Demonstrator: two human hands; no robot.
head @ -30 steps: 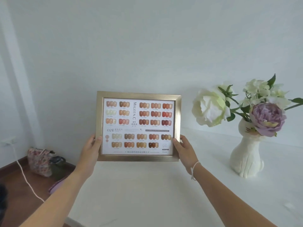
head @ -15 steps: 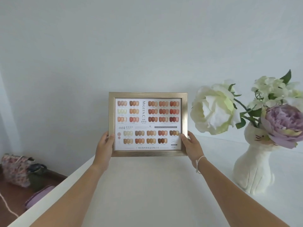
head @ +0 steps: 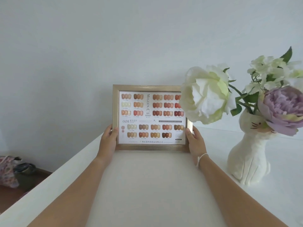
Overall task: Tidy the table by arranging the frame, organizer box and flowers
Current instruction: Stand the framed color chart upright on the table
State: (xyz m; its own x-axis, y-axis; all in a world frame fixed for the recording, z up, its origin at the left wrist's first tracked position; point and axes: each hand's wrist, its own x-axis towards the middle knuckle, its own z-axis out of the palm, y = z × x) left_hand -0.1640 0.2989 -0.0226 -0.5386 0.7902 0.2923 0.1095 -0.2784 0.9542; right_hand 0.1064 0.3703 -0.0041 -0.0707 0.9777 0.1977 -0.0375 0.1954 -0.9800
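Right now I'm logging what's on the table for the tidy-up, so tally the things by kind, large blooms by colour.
Frame: 1
Cat-shaped vase: 1
White bloom: 1
Purple bloom: 1
Total: 4
No organizer box is in view.

Home room: cat-shaped flower vase (head: 249, 154), floral bag (head: 7, 171) on floor.

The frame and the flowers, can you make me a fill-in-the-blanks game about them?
1. The frame is held by ____ hands.
2. The vase is shaped like a ____.
3. The white flower covers the frame's upper ____ corner.
4. The right hand has a white string on its ____.

Missing words: two; cat; right; wrist
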